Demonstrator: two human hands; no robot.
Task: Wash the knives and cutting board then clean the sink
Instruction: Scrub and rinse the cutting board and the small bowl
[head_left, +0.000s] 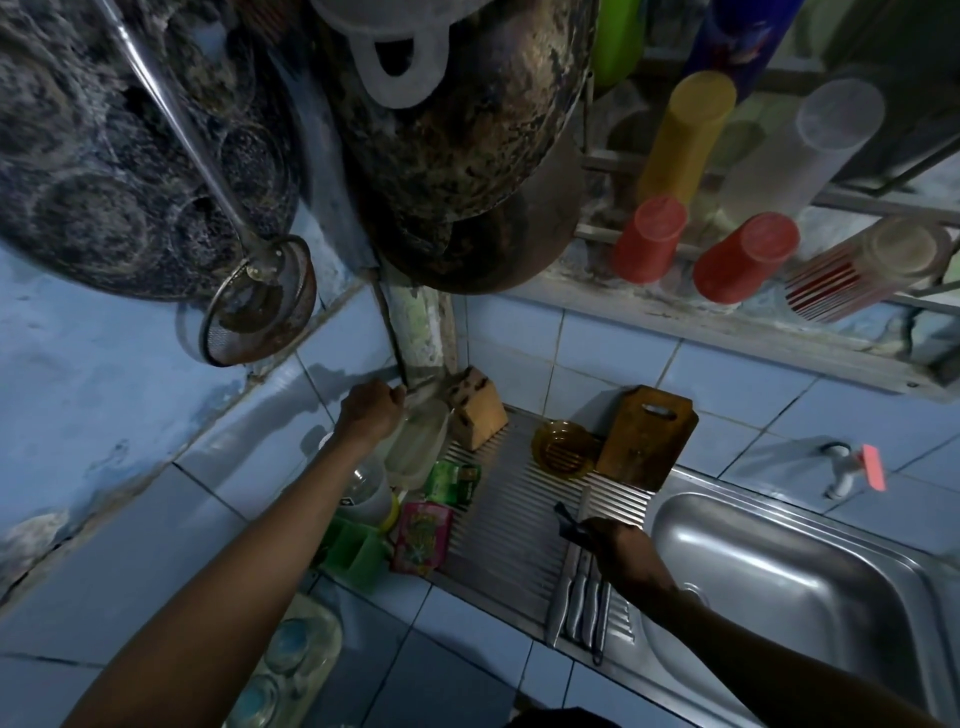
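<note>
My left hand (371, 410) reaches to the back corner and grips a thin knife (422, 387) right beside the wooden knife block (475, 413). My right hand (610, 543) hovers over the ribbed drainboard (498, 525) and holds a dark-handled knife (571, 517), its pale blade pointing toward the wall. Several steel knives (579, 608) lie side by side on the drainboard under my right wrist. A brown wooden cutting board (649, 436) leans against the tiled wall. The steel sink basin (779, 582) is at the right.
An amber bowl (563, 449) sits beside the board. Soap packets (452, 480), a green holder (358, 551) and plastic containers (415, 441) crowd the left edge. The tap (844, 467) juts from the wall. Blackened pans (457, 130) and a strainer (260, 301) hang overhead; cups (743, 257) fill a shelf.
</note>
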